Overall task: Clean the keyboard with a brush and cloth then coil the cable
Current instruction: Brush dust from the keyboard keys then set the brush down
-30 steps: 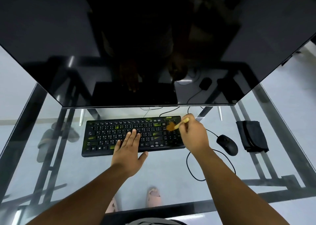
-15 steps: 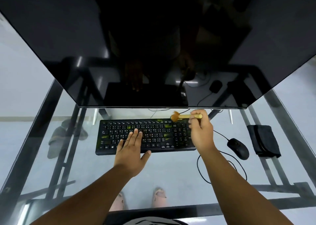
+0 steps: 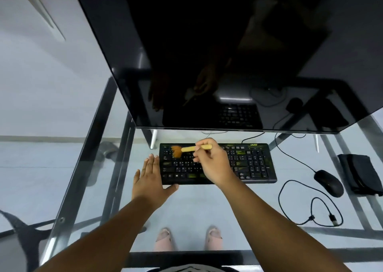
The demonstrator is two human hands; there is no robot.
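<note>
A black keyboard (image 3: 251, 164) lies on the glass desk below the monitor. My right hand (image 3: 213, 164) grips a small wooden-handled brush (image 3: 187, 149) over the keyboard's left half, with the orange bristles on the top-left keys. My left hand (image 3: 150, 178) lies flat with straight fingers against the keyboard's left end, the thumb along its front edge. A black cable (image 3: 290, 156) runs from behind the keyboard to a loose loop (image 3: 323, 211) at the right. A folded dark cloth (image 3: 359, 173) sits at the far right.
A large dark monitor (image 3: 228, 54) hangs over the desk's back. A black mouse (image 3: 328, 182) lies between keyboard and cloth. The glass desk (image 3: 196, 209) has a metal frame; my feet in slippers show through it. A chair part is at lower left.
My right hand has carried the brush from the keyboard's right side across to its top-left keys. My left hand slid off the keys to the keyboard's left end. My view shifted left.
</note>
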